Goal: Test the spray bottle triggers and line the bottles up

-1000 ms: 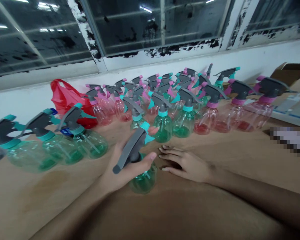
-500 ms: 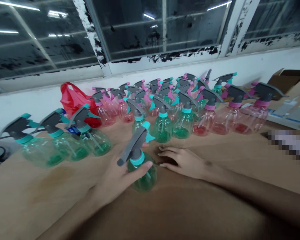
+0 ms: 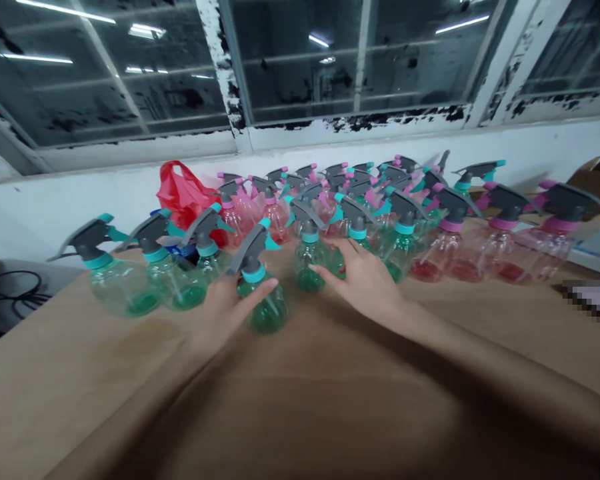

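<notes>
My left hand (image 3: 225, 310) is wrapped round a green spray bottle (image 3: 269, 310) with a teal collar and grey trigger head, left of centre. Just to its right, my right hand (image 3: 367, 280) reaches over the front row, thumb and fingers apart. Its thumb is near a green bottle (image 3: 310, 267); its fingers cover part of another green bottle (image 3: 357, 235). Whether they touch either one cannot be made out. Further right stands a green bottle (image 3: 404, 245) beside the right hand.
Two green bottles (image 3: 125, 290) (image 3: 175, 283) and another stand at the left. Behind are several pink bottles (image 3: 237, 223) and a red bag (image 3: 180, 200). Pink-collared bottles (image 3: 435, 250) line the right, near a cardboard box (image 3: 597, 183). Black cables (image 3: 17, 293) lie at far left.
The view has shifted, so the bottles appear further right. My left hand has moved the held bottle left and back, toward the left group. My right hand has moved forward to the front row.
</notes>
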{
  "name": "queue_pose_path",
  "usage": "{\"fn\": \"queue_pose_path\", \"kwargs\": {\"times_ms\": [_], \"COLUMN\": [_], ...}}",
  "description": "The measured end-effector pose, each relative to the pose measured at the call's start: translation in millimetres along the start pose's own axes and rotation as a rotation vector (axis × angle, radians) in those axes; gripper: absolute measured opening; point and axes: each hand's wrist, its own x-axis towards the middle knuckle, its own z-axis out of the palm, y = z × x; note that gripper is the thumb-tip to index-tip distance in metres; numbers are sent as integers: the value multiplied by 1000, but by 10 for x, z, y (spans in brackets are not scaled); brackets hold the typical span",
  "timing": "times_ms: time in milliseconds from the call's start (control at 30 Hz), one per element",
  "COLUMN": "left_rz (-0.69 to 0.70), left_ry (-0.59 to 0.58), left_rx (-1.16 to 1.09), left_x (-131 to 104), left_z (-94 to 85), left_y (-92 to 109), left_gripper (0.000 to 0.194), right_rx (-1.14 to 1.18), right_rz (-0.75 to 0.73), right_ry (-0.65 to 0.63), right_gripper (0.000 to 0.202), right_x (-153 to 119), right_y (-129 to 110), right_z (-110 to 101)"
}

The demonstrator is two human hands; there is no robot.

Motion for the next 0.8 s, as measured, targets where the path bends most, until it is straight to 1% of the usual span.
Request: {"fn": "queue_pose_path", "kwargs": {"times_ms": [100, 200, 333, 433, 533, 667, 733, 800], "left_rz": [26, 27, 49, 60, 61, 61, 37, 3], "left_ry": [44, 65, 49, 33, 50, 52, 53, 62], "left_rx": [4, 6, 21, 26, 14, -9, -21, -33], "left_x": [167, 299, 417, 491, 562, 618, 613, 576], "left_z": [43, 90, 123, 136, 144, 138, 136, 136], "left_y": [-46, -38, -40, -78, -124, -128, -99, -63], "left_gripper": [37, 36, 39, 41, 42, 48, 56, 70], "right_rx": [2, 70, 173, 206, 176, 128, 104, 80], "right_rz": [58, 78, 117, 141, 168, 141, 138, 128], "right_ry": [-22, -44, -64, -68, -104, -124, -120, -114], "right_gripper": [58, 61, 65, 64, 63, 70, 74, 74], "right_x": [72, 156, 281, 347, 377, 362, 323, 263], "right_y": [-12, -7, 27, 45, 29, -28, -56, -77], "right_z": [93, 181, 289, 340, 339, 282, 255, 238]}}
